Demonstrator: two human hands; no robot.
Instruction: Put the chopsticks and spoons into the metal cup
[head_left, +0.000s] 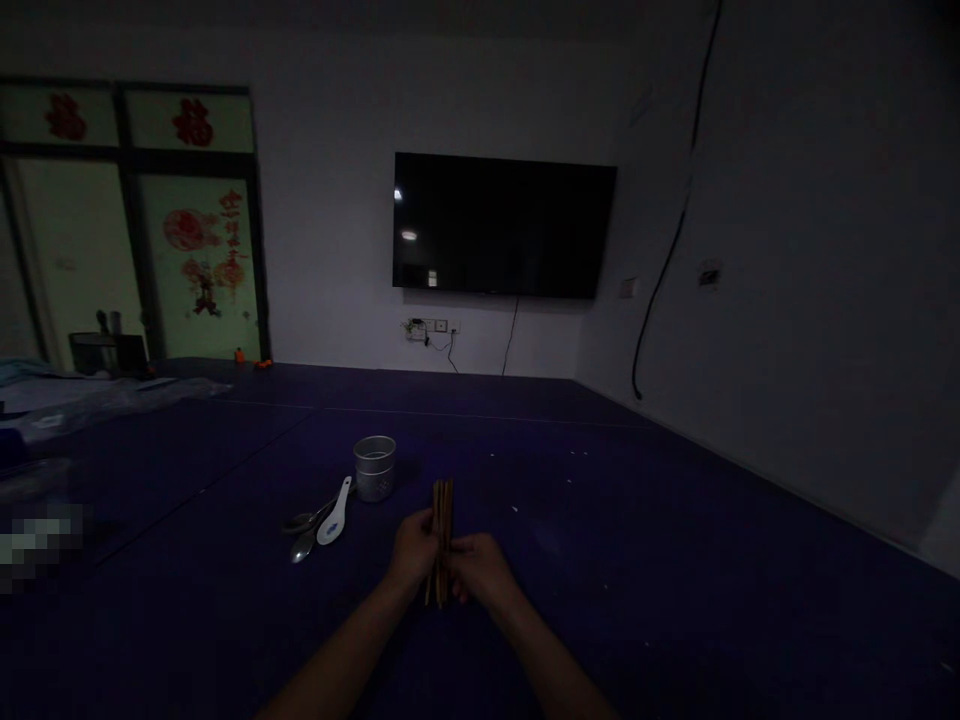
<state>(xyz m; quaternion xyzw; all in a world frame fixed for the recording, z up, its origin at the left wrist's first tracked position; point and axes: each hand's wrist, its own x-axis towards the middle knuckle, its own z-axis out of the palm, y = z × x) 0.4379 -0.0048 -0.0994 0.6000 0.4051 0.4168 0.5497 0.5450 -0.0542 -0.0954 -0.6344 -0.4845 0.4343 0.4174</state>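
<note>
A bundle of brown chopsticks (pixel 443 510) stands roughly upright between my two hands, its ends showing above and below the fingers. My left hand (pixel 414 550) is closed round the bundle from the left. From the right, my right hand (pixel 478 568) grips it lower down, with its fingertips partly hidden. To the left of my hands stands a grey metal cup (pixel 375 470). Beside the cup lie a white ceramic spoon (pixel 335 515) with a blue mark and a metal spoon (pixel 304 545). Another dark metal spoon (pixel 300 522) lies partly behind them.
The dark blue table (pixel 675 560) bears several small white scraps. Clear plastic wrapping (pixel 112 400) lies at the left, near small orange things (pixel 262 364) at the back. On the far wall hangs a black television (pixel 502 225); a black cable (pixel 660 285) runs down the right wall.
</note>
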